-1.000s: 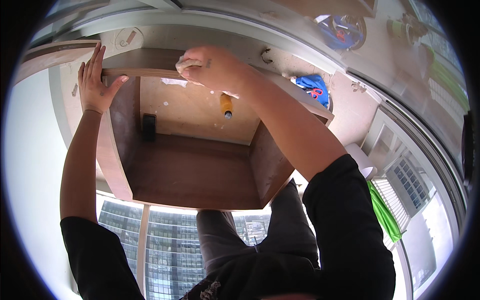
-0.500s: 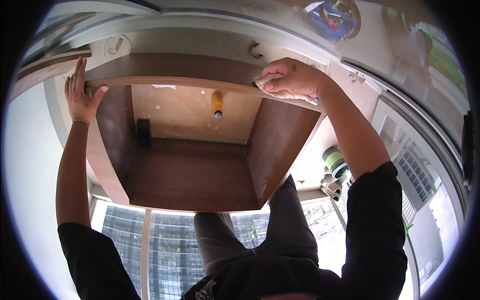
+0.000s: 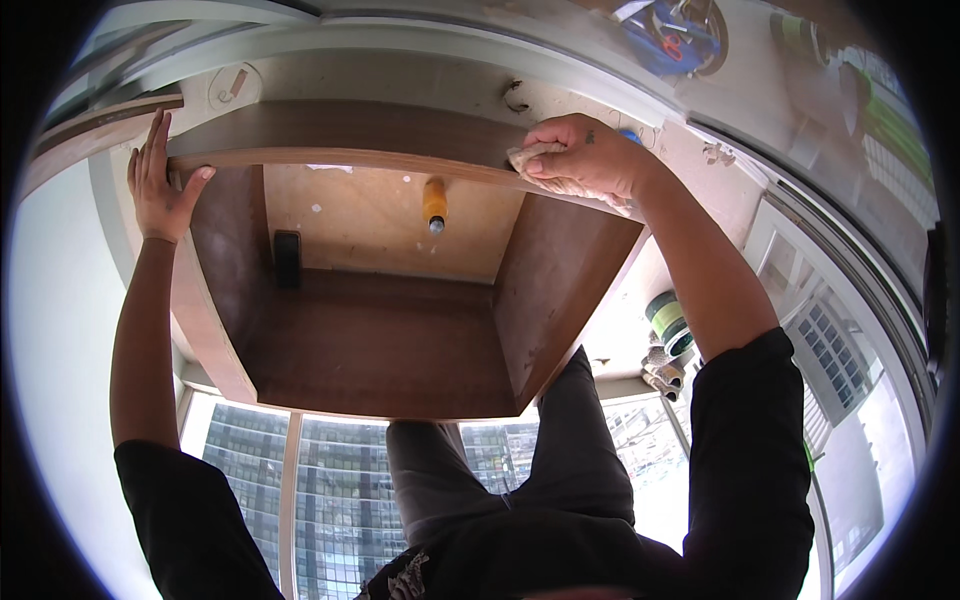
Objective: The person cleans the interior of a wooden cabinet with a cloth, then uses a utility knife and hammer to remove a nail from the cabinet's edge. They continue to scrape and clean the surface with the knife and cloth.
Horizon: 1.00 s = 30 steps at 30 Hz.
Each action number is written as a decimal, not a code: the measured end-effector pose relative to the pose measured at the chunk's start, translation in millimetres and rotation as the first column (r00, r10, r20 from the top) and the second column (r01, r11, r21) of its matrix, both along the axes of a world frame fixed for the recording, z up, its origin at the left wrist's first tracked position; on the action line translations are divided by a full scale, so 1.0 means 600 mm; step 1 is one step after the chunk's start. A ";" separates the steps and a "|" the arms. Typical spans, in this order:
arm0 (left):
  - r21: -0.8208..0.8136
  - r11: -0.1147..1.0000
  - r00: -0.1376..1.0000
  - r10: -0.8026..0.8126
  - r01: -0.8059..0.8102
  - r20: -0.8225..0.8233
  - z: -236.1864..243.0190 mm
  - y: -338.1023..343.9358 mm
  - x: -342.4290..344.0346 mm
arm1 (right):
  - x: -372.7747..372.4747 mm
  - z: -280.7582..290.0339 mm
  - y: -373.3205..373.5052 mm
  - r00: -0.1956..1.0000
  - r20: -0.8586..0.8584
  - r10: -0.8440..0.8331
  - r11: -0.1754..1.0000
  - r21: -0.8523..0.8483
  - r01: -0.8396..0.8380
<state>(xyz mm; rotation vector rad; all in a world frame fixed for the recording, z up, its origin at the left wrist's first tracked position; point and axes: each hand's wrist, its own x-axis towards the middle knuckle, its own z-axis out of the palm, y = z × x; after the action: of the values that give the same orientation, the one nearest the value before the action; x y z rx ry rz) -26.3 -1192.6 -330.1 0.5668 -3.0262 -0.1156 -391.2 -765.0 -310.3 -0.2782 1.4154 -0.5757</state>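
Note:
A brown open wooden box cabinet [image 3: 360, 340] rests above my grey-trousered legs. My left hand [image 3: 166, 190], fingers spread, lies on the far rim at its left corner. My right hand [image 3: 585, 155] grips a crumpled pale cloth [image 3: 600, 197] against the right part of that rim. Inside, on the pale plywood panel [image 3: 340, 230], are a yellow bottle [image 3: 434, 205] with a grey tip and, at the left, a black oblong object [image 3: 287, 258].
A green-banded can [image 3: 668, 322] and crumpled rags [image 3: 662, 370] sit right of the cabinet. A glass pane and frame [image 3: 480, 25] curve behind it, a wooden board [image 3: 100, 130] is at the far left, and tall windows [image 3: 335, 490] show below.
My right hand and cloth have moved rightward along the far rim since one second ago, uncovering its middle. The can and rags have come into sight; the last half second shows little motion.

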 end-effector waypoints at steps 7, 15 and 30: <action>-0.017 1.000 1.000 -0.010 0.010 -0.013 -0.006 -0.005 0.002 | -0.089 -0.002 0.137 1.000 0.004 -0.021 0.979 0.204 0.020; -0.016 1.000 1.000 -0.006 0.006 0.005 -0.005 -0.003 -0.004 | -0.055 -0.035 0.102 0.983 -0.176 0.049 0.991 0.132 -0.025; -0.010 1.000 1.000 0.008 -0.008 0.003 -0.004 -0.005 0.008 | -0.066 0.021 0.056 0.956 -0.143 0.256 0.951 0.214 -0.223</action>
<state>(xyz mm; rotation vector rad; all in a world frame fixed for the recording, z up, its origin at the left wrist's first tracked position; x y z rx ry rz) -21.4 -1195.4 -332.5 0.5781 -3.0254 -0.0986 -430.7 -731.4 -297.8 -0.3420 1.5623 -0.2129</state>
